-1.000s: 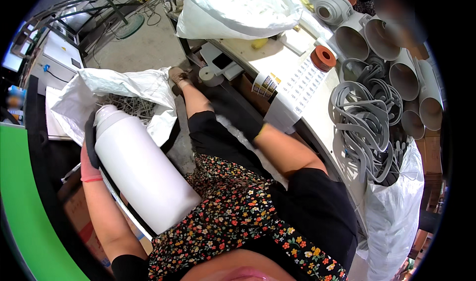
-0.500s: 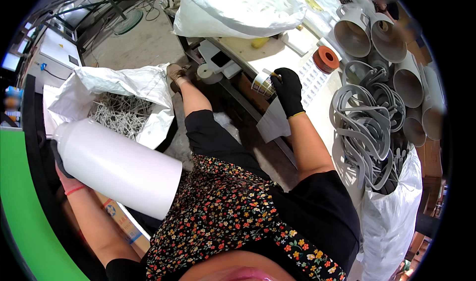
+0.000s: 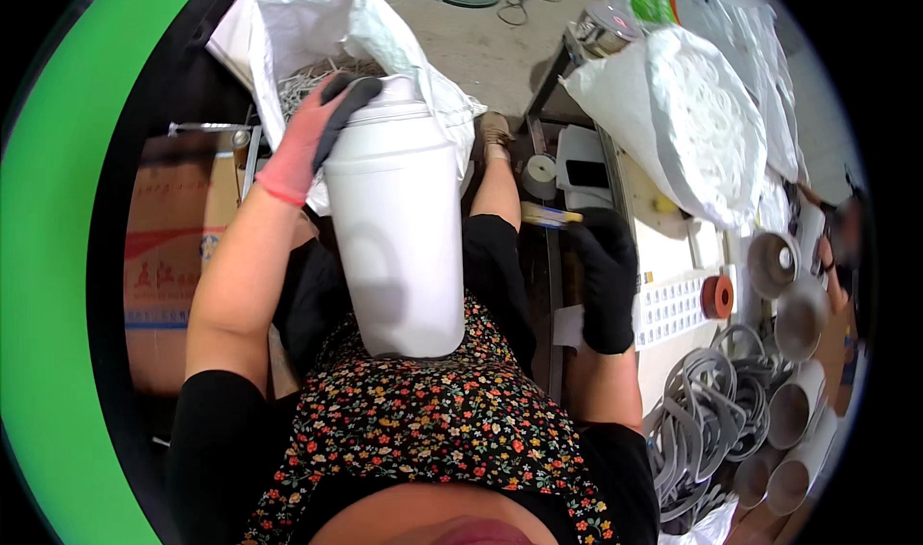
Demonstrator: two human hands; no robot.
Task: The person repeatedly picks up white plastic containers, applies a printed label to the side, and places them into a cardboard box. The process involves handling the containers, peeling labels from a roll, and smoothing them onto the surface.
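A large white plastic cylinder (image 3: 399,237) stands tilted against my apron, its stepped, narrower end pointing away from me. My left hand (image 3: 327,127), in a red and grey glove, grips that narrower end, with its fingers over the rim. To the right, my right hand (image 3: 604,271) in a black glove is closed on a label (image 3: 550,215) with a yellowish print, seen almost edge-on. The label is apart from the cylinder. On the table, a sheet of small labels (image 3: 673,309) lies beside a brown-red tape roll (image 3: 716,297).
An open white sack (image 3: 317,36) of thin grey pieces stands beyond the cylinder. At the right are a sack of white rings (image 3: 716,112), looped grey strips (image 3: 711,410) and several grey pipes (image 3: 798,401). A cardboard box (image 3: 173,228) sits left. Another person (image 3: 841,247) is far right.
The cylinder has swung from my left side to in front of me and turned more upright. My view has turned left. My right hand still holds the label, now nearer the cylinder.
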